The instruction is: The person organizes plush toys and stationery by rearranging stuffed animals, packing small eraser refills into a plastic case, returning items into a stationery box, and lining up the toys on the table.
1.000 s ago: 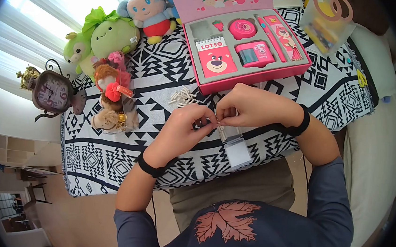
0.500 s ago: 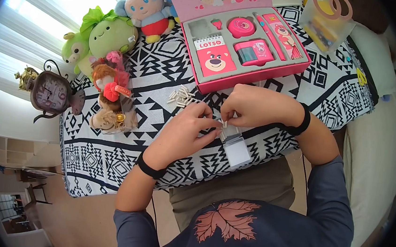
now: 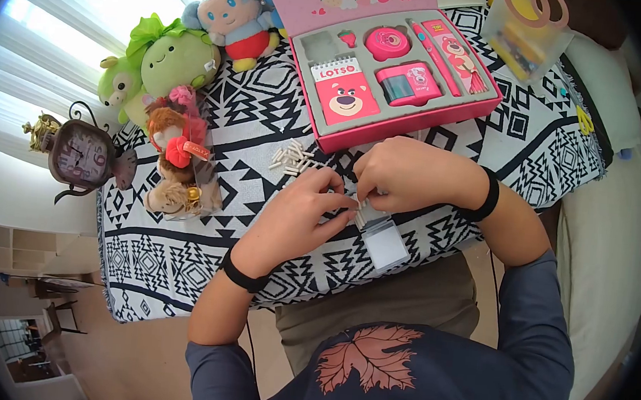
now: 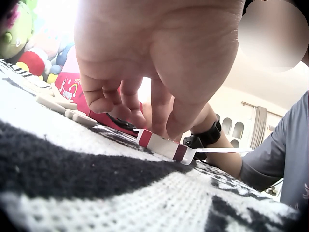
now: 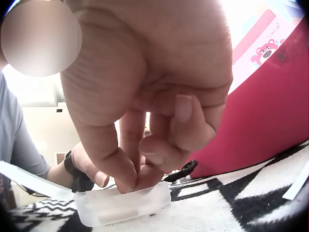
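Observation:
A small clear plastic box (image 5: 123, 208) lies on the patterned cloth with its lid (image 3: 386, 248) flipped open toward the person. Short white sticks (image 3: 360, 219) lie inside it. At its far end my right hand (image 3: 406, 175) reaches in, thumb and index finger pinched together around a small white stick, which they mostly hide. The other right fingers are curled. My left hand (image 3: 296, 215) is on the box's left side, thumb and index fingertips right at its edge, nearly straight. Beyond the left hand is a loose pile of the same white sticks (image 3: 291, 156).
An open pink gift box (image 3: 419, 116) with a notepad and stationery stands just beyond the hands. Plush toys (image 3: 178, 62), wrapped dolls (image 3: 180, 150) and a clock (image 3: 81, 152) line the left side. Yellow scissors (image 3: 585, 120) and a translucent bag (image 3: 521, 42) are at right.
My fingertips met above the box earlier; the right hand then drew apart with a white stick and has lowered it into the box. The left thumb and index finger have shifted to the box's edge.

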Motion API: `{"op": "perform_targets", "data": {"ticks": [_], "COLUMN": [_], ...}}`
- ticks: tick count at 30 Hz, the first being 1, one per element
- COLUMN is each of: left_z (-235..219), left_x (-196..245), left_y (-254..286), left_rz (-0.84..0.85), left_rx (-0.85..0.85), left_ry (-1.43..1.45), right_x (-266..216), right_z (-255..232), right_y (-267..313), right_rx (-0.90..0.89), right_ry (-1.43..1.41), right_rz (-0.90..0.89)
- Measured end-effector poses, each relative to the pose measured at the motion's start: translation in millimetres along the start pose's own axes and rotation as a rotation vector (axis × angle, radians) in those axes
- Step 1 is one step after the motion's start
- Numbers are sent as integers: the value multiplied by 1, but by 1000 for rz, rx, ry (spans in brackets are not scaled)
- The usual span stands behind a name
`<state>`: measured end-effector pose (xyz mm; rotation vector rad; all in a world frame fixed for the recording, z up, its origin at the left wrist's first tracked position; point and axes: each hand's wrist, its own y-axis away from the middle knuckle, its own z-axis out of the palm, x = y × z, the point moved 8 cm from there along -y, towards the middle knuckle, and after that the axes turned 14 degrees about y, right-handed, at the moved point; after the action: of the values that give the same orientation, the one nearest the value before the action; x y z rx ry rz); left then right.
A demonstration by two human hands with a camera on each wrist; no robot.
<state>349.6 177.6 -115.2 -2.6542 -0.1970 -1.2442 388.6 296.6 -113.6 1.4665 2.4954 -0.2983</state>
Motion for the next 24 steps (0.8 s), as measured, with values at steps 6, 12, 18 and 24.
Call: {"op": "perform_targets", "data": {"ticks": [6, 12, 18, 24], "left_z": [1, 0, 0, 0], "left_x": [-3, -2, -3, -5], "left_y": [0, 0, 0, 0], "left_rz": [8, -12, -34, -33], "left_rx": [8, 17, 24, 19], "left_ry": [-18, 0, 25, -10], "right_x": [-1, -2, -4, -3], "right_z": [1, 1, -1, 0], "right_y": [1, 0, 1, 1], "right_rx": [-1, 6, 37, 12], "right_ry": [78, 87, 78, 60], "right_rz": [-24, -13, -28, -31]}}
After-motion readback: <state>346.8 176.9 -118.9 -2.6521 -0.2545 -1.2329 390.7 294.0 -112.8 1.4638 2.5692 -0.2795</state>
